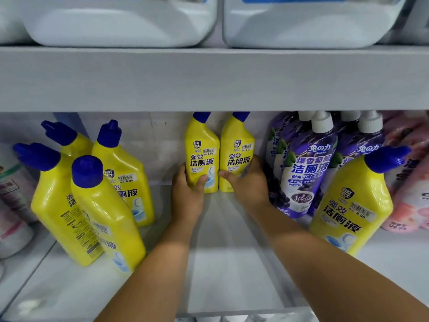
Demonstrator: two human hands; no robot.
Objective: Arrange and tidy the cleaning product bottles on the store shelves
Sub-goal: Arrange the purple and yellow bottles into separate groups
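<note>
Though gripped, yellow bottles [201,156] upright.

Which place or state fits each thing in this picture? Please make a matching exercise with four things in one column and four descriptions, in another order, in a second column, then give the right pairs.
Things
1. left hand
2. right hand
3. lone yellow bottle
4. white jugs

Descriptions
A. on the upper shelf
B. stands at the right, in front of the purple pouches
C. grips the left bottle of the back pair
D. holds the right bottle of the back pair

Pairs: 1-C, 2-D, 3-B, 4-A
</note>
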